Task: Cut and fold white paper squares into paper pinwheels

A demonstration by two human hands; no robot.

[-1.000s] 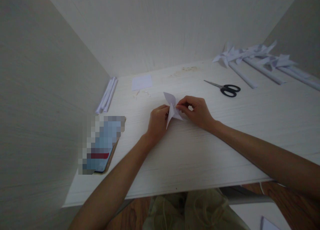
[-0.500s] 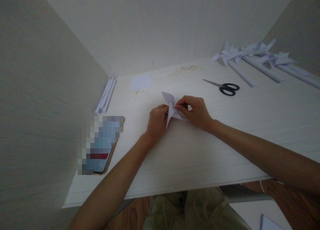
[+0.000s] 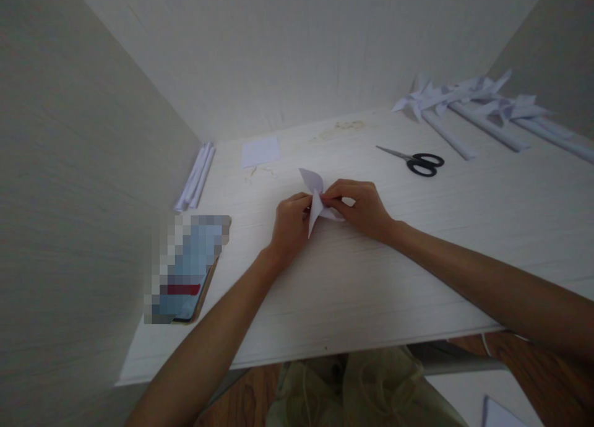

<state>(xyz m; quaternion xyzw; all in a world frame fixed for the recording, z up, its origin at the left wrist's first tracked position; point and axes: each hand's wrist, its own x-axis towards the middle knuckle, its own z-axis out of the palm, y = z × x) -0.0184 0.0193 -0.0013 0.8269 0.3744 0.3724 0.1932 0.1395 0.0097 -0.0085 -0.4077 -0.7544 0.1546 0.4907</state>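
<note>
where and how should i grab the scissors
Probably by the black handles, coming from the right with the right hand, once it lets go of the folded paper. The scissors lie flat on the table, handles to the right, pointed blades to the left.

Between the forearms (image 3: 234, 309), the bench (image 3: 362, 291) lies open to its near edge. Scissors (image 3: 413, 161) obstruct beyond the right hand (image 3: 362, 205); phone (image 3: 192, 269) and paper rolls (image 3: 195, 176) crowd the left side.
</note>
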